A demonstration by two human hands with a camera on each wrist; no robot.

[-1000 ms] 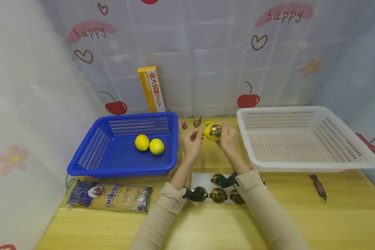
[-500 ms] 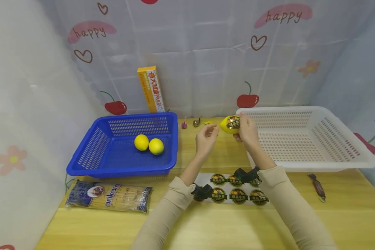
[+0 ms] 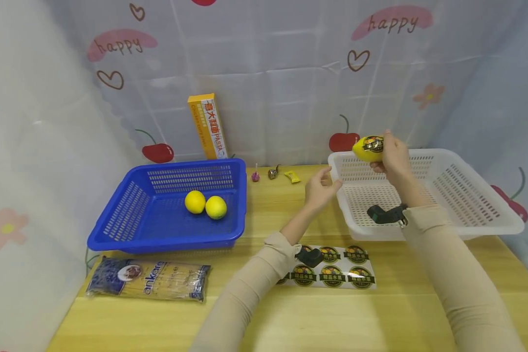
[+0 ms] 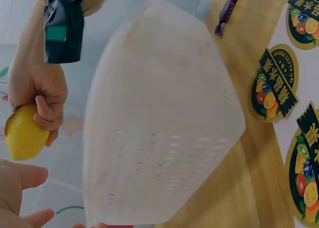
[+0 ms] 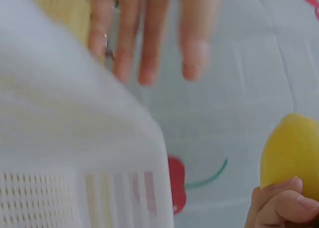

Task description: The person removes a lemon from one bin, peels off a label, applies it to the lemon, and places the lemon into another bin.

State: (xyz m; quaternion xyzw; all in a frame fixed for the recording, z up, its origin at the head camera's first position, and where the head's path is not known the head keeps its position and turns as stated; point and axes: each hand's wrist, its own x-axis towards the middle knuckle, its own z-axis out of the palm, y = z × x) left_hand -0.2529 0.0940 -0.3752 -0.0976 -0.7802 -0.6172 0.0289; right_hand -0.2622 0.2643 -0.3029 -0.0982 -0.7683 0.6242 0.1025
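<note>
My right hand (image 3: pixel 397 157) holds a lemon (image 3: pixel 367 149) up over the back left part of the white basket (image 3: pixel 431 233). A round dark fruit sticker (image 3: pixel 374 143) shows on the lemon's side. In the left wrist view the right fingers curl round the lemon (image 4: pixel 26 133). My left hand (image 3: pixel 321 189) is beside the white basket's left rim, its fingers loosely spread and nothing in them. The right wrist view has the left fingers (image 5: pixel 149 43) extended above the basket's rim.
A blue basket (image 3: pixel 167 244) with two yellow lemons (image 3: pixel 205 204) stands left. In front lie an ankara pasta bag (image 3: pixel 149 278) and a sticker sheet (image 3: pixel 369 266). Small wrapped candies (image 3: pixel 273 173) and a pasta box (image 3: pixel 208 126) are at the back.
The right hand has carried the lemon right and up, from the table's middle to over the white basket. The left hand has let go of the lemon and followed rightward.
</note>
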